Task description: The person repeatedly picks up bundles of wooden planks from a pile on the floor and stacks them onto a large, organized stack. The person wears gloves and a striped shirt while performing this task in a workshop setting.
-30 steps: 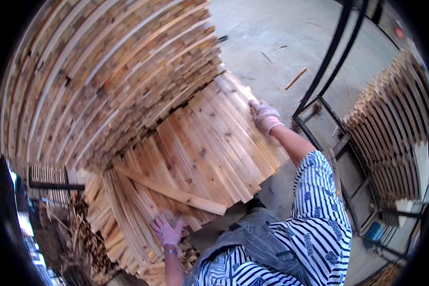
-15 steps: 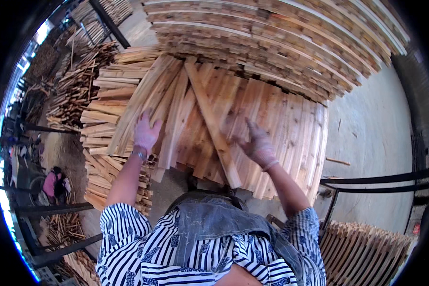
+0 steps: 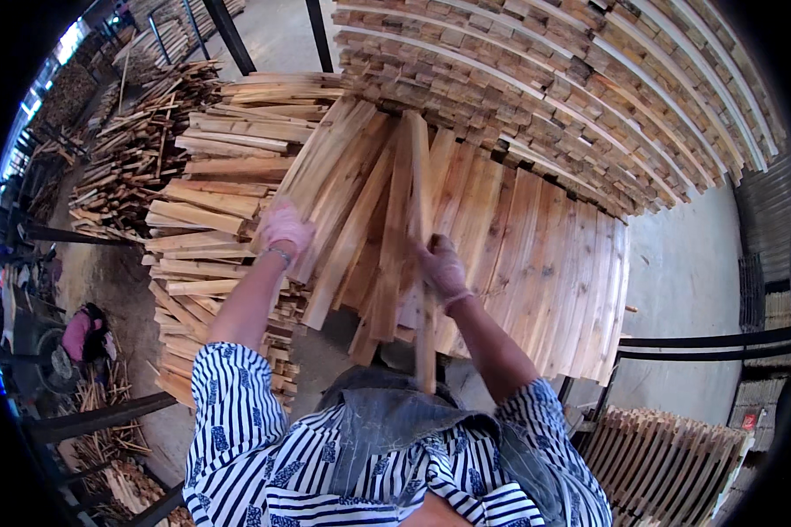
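My right hand, in a thin glove, is closed on the edge of a long narrow wooden board. That board stands on its edge, slightly blurred, its near end pointing toward my apron. My left hand, also gloved, has its fingers curled at the near left edge of a fan of loose wooden boards; the fingertips are partly hidden. Right of the held board, a layer of flat boards lies side by side, their ends roughly lined up.
A tall stack of boards rises behind the layer. Rough wood strips are piled at the left, with darker scrap wood beyond. Black metal rails stand at the right, above slatted wood. A person in pink crouches far left.
My right hand has gone from spread fingers to gripping the slanted board, which now stands nearly straight toward me. My left hand's fingers have curled at the loose boards. The view has shifted.
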The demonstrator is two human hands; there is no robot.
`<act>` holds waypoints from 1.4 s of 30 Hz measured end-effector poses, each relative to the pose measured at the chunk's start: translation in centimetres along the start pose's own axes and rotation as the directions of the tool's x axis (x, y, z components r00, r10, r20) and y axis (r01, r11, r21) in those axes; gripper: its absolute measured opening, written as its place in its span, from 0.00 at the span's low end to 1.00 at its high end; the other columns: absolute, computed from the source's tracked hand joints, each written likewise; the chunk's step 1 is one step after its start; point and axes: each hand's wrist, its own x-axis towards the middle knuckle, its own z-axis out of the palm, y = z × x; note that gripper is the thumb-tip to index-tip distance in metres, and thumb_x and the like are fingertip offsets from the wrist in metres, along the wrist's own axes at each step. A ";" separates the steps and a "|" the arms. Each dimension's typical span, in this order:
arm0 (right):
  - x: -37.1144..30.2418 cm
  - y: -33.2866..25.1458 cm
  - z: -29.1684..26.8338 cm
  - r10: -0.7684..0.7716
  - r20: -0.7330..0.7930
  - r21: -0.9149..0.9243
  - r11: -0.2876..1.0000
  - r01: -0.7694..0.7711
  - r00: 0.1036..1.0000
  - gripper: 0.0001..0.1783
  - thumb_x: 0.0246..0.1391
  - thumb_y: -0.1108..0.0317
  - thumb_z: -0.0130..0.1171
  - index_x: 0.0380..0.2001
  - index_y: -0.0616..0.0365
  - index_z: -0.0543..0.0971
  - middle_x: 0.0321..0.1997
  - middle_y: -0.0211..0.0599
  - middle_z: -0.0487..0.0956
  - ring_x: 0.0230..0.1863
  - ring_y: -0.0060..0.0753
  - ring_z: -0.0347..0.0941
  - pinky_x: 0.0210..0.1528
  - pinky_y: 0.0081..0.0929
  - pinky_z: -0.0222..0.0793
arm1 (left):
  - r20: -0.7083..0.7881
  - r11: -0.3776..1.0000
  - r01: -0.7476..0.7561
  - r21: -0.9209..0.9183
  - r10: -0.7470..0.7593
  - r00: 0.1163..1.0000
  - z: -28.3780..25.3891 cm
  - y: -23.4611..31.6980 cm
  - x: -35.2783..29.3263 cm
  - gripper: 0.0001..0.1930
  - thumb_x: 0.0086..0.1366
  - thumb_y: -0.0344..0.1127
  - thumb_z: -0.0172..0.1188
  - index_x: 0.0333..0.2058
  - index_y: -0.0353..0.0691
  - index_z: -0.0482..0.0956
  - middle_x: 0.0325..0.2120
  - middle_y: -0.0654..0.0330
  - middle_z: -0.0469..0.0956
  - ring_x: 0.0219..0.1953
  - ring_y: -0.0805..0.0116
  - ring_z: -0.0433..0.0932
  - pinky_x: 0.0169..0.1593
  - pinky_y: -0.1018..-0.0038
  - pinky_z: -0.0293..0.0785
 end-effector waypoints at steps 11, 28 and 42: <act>2.0 -4.1 5.3 0.196 -0.090 0.268 0.949 -0.166 0.977 0.45 0.57 0.46 0.62 0.65 0.67 0.59 0.55 0.64 0.74 0.56 0.63 0.73 0.58 0.45 0.69 | 0.261 0.665 0.125 -0.737 0.109 0.959 2.5 5.6 -1.9 0.28 0.57 0.36 0.69 0.54 0.29 0.74 0.49 0.49 0.80 0.50 0.58 0.78 0.55 0.66 0.73; 5.5 -1.9 3.2 0.291 0.216 0.212 0.918 -0.336 0.932 0.41 0.52 0.36 0.63 0.49 0.69 0.80 0.47 0.53 0.83 0.50 0.46 0.80 0.52 0.36 0.73 | 0.554 0.311 0.474 -0.823 0.258 0.792 4.9 7.1 -6.8 0.34 0.61 0.41 0.65 0.63 0.33 0.65 0.58 0.50 0.72 0.57 0.58 0.71 0.60 0.63 0.68; 4.2 -2.2 0.3 0.227 0.317 -0.104 0.973 -0.204 0.921 0.41 0.53 0.35 0.59 0.51 0.66 0.81 0.53 0.55 0.81 0.56 0.47 0.77 0.58 0.37 0.69 | 0.517 -0.099 0.613 -0.784 0.444 0.732 4.4 7.8 -13.3 0.20 0.65 0.35 0.58 0.55 0.38 0.72 0.49 0.54 0.77 0.51 0.58 0.77 0.56 0.61 0.76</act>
